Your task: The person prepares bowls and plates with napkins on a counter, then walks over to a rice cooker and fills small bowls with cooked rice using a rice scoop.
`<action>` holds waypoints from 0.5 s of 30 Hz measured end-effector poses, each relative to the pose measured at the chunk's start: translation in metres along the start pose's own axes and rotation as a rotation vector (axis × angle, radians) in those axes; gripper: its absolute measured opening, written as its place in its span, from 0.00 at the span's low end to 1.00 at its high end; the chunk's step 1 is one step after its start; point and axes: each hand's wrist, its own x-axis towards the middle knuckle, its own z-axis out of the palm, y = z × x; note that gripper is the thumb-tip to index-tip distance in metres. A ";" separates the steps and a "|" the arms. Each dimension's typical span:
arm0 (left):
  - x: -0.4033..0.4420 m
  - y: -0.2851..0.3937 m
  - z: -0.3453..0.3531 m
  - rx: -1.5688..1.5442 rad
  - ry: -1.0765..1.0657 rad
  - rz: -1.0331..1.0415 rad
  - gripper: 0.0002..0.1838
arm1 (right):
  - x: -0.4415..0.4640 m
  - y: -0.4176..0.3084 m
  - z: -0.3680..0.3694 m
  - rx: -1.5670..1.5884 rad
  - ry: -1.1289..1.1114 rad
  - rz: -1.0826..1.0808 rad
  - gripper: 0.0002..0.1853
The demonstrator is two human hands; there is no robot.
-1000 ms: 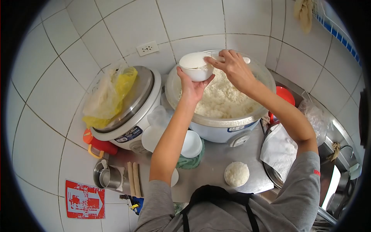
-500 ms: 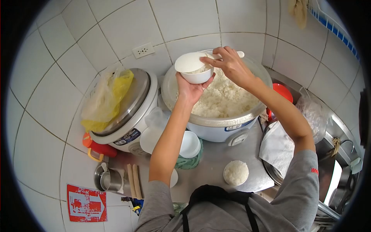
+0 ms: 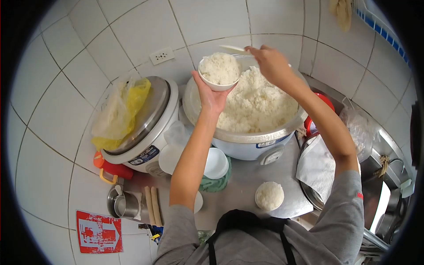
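My left hand (image 3: pixel 213 95) holds up a white bowl (image 3: pixel 217 87) from below and behind, its fingers around the base. Cooked rice (image 3: pixel 219 68) is heaped above the bowl's rim. My right hand (image 3: pixel 273 64) grips the handle of a white rice paddle (image 3: pixel 234 48), whose blade is raised behind the bowl and seen nearly edge-on. Both hands are over a large open rice cooker (image 3: pixel 251 148), which holds a big mass of loose white rice (image 3: pixel 260 106).
A second cooker (image 3: pixel 143 157), lidded, carries a yellow plastic bag (image 3: pixel 137 101). White bowls (image 3: pixel 216 163) stand on a green cloth (image 3: pixel 216 183). A rice-filled bowl (image 3: pixel 269 196) sits on the steel counter (image 3: pixel 240 181). At right are a white cloth (image 3: pixel 316 163) and a sink (image 3: pixel 384 198).
The paddle has lifted off the bowl's top and swung up behind it, exposing the heaped rice. My right hand has shifted slightly right; the bowl tilts more toward me.
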 end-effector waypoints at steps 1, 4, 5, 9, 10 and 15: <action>0.001 -0.002 0.001 0.025 -0.005 0.011 0.43 | -0.004 -0.005 0.009 -0.017 -0.005 -0.026 0.21; 0.007 -0.005 0.001 0.073 0.016 0.047 0.44 | -0.012 -0.035 0.004 -0.130 -0.040 -0.076 0.23; 0.009 -0.005 0.000 0.072 0.051 0.048 0.44 | -0.016 -0.042 0.003 -0.146 -0.068 -0.098 0.23; 0.006 -0.004 -0.010 0.102 0.101 -0.004 0.44 | -0.008 -0.033 0.000 -0.117 -0.062 -0.129 0.21; 0.004 -0.001 -0.007 0.103 0.113 -0.015 0.44 | 0.000 -0.031 -0.007 -0.101 -0.058 -0.122 0.21; 0.002 0.004 -0.012 0.002 0.047 -0.058 0.43 | -0.001 -0.027 -0.002 -0.059 -0.030 -0.302 0.23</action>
